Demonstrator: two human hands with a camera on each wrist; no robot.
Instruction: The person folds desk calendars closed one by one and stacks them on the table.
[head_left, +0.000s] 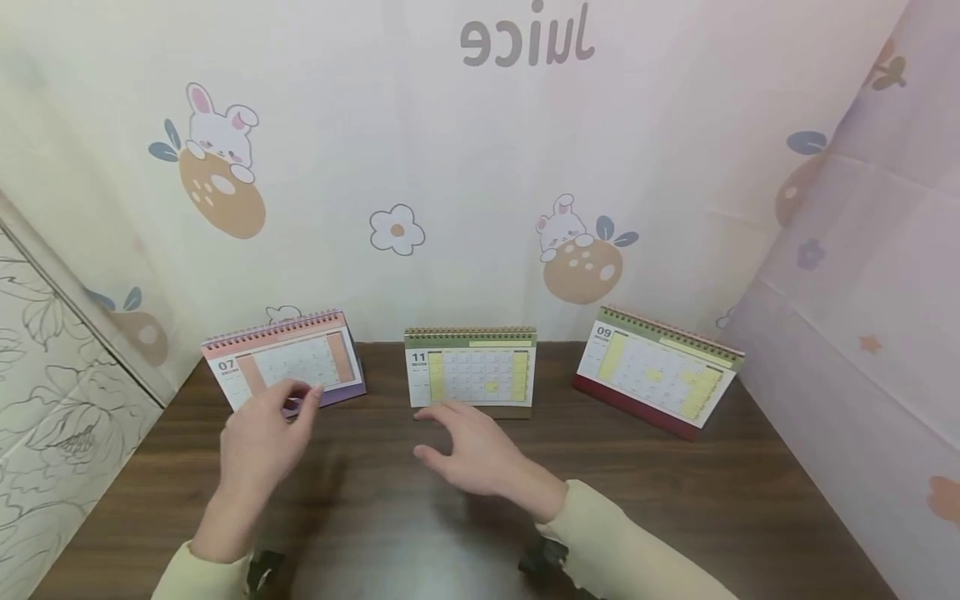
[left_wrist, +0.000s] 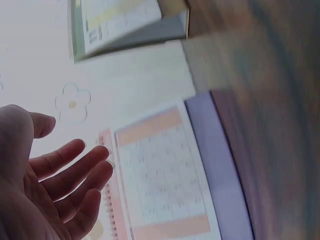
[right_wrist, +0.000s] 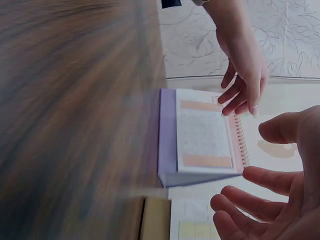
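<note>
Three spiral-bound desk calendars stand upright on the table. On the left is one marked 07 (head_left: pixel 292 360), with a pink header and a purple base (left_wrist: pixel 217 150). The middle one, marked 11 (head_left: pixel 472 371), has a green header and a brown base. On the right an angled one marked 09 (head_left: pixel 660 373) has a dark red base. My left hand (head_left: pixel 262 437) hovers in front of the 07 calendar, its fingers loosely bent and holding nothing. My right hand (head_left: pixel 476 450) is in front of the 11 calendar, thumb and fingers spread apart, with nothing in it.
Dark wood-grain tabletop (head_left: pixel 420 533) lies under both hands. Behind the calendars hangs a pale curtain (head_left: pixel 465 167) with rabbit and flower prints. A floral-patterned panel (head_left: pixel 45 417) borders the left side, and more printed cloth (head_left: pixel 862 333) the right.
</note>
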